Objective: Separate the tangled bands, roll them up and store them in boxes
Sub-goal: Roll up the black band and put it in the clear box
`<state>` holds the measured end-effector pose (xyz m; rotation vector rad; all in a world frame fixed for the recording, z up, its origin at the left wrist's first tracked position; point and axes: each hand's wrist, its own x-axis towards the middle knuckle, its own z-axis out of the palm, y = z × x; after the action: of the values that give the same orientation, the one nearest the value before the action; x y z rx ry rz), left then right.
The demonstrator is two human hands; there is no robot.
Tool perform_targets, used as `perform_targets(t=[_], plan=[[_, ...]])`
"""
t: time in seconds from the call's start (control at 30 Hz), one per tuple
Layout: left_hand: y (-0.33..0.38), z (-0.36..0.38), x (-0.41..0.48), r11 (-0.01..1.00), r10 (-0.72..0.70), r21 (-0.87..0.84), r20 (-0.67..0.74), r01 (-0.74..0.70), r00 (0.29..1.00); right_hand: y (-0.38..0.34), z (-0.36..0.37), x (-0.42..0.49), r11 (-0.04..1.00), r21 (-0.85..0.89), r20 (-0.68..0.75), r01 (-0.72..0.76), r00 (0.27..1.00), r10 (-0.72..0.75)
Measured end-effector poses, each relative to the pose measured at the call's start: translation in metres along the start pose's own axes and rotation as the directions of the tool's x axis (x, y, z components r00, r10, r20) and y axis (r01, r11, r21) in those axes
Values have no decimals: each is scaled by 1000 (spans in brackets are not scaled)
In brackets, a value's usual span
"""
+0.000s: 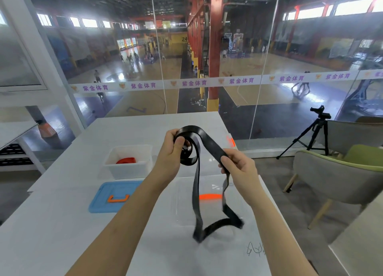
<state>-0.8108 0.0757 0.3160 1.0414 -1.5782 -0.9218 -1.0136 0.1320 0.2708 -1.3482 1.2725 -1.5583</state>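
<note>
— L hand?
— The left hand (172, 149) is curled tight round the rolled part of the black band (209, 143), thumb on the coil, up above the table (62, 234).
— R?
— The right hand (238, 168) grips the flat strap just beside the coil, fingers wrapped over it. The rest hangs as a loose loop, and its low end touches the surface toward the near edge, by a clear container (182, 209).
— Other band?
— The red band (125, 160) sits in the white box (128, 170) nr the left edge, w/ a blue lid (103, 201) just in front.
</note>
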Motion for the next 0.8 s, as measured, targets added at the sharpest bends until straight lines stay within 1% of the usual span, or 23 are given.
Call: perform_targets(t=[0.13, 0.3, 0.43, 0.53, 0.7, 0.8], plan=[[0, -3, -1, 1000, -6, 15, 4, 6, 1000, 1, -2, -4, 1000, 10, 23, 3, 1000, -3], [0, 3, -5, 999, -8, 38, 75, 5, 997, 3, 4, -4, 997, -72, 18, 30, 999, -28], [1, 12, -10, 992, 15, 117, 186, -38, 982, 0, 18, -11, 993, -53, 9, 103, 995, -103], [-1, 18, -14, 986, 26, 156, 225, -62, 974, -2, 24, -12, 989, -5, -49, 148, 988, -148], [-5, 18, -16, 991, 0, 130, 259, -35, 966, -2, 20, -13, 991, 72, -118, 115, 987, -106], [-7, 12, -17, 991, -30, 132, 313, -12, 949, -4, 17, -13, 992, 73, -130, 107, 987, -97]])
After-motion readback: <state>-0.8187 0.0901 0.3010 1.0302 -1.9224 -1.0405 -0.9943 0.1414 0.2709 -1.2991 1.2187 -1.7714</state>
